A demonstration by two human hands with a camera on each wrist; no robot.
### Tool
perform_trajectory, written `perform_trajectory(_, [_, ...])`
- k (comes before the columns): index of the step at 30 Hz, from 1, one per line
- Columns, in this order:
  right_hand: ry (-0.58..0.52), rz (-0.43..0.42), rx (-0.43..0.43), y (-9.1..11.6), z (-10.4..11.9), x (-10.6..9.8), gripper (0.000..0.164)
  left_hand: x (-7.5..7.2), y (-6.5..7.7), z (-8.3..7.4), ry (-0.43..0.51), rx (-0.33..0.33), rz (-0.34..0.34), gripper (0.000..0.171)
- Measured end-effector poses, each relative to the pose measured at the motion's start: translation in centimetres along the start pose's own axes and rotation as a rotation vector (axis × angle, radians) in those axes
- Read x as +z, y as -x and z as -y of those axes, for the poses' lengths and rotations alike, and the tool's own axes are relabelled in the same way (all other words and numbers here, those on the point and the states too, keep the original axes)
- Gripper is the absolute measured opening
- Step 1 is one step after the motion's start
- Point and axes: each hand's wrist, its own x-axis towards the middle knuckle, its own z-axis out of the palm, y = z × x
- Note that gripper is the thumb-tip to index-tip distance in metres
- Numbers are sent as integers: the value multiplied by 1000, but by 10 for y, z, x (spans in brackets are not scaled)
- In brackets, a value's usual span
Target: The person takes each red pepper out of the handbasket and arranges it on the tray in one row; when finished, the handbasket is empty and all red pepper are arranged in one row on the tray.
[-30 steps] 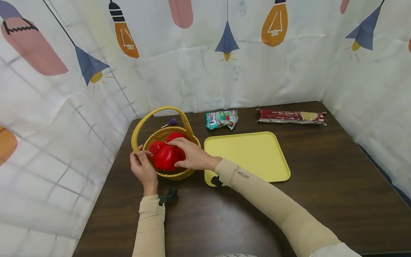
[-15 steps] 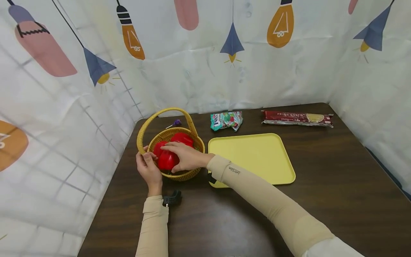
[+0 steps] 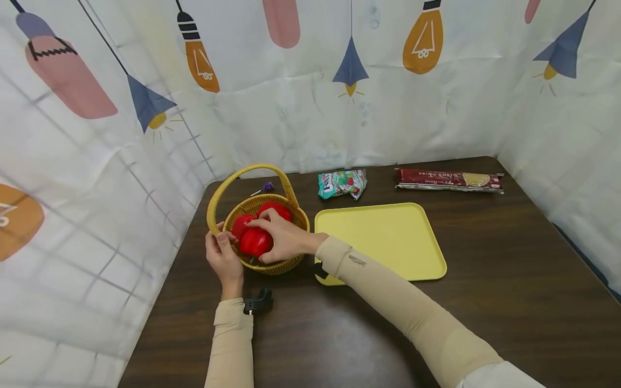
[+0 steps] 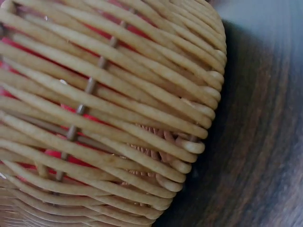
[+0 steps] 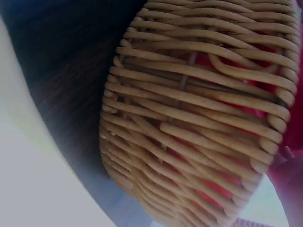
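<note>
One red pepper (image 3: 256, 242) sits at the front inside one wicker basket (image 3: 277, 269), the right hand (image 3: 287, 239) curled round it, thumb and fingers on either side. Two more red peppers (image 3: 274, 210) lie beside and behind it. The left hand (image 3: 225, 261) pinches the basket near the foot of its single handle (image 3: 214, 207). Outward on the surface (image 3: 339, 328): one yellow tray (image 3: 383, 231), two packets (image 3: 342, 183), one purple-tipped stick (image 3: 267, 186).
</note>
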Motion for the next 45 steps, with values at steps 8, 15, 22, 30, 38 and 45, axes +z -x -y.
perform_trajectory(8, [-141, -80, 35, 14, -6, -9, 76, 0, 0, 0, -2, 5, -3, 27])
perform_trajectory(15, [-238, -190, 9, 30, -17, -15, 74, -1, 1, -3, 13, -3, 2, 24])
perform_trajectory(22, [-378, -279, 68, 53, -26, -19, 82, -2, 2, -3, 22, -2, 11, 39])
perform_trajectory(30, [-472, -346, 89, 73, -37, -31, 70, -2, 2, -5, -2, -23, 20, 31])
perform_trajectory(38, [-544, -393, 111, 89, -51, -45, 70, 2, 4, -24, -14, -14, 36, 21])
perform_trajectory(45, [-552, -448, 212, 101, -69, -51, 71, -2, 2, -7, -7, -6, 21, 22])
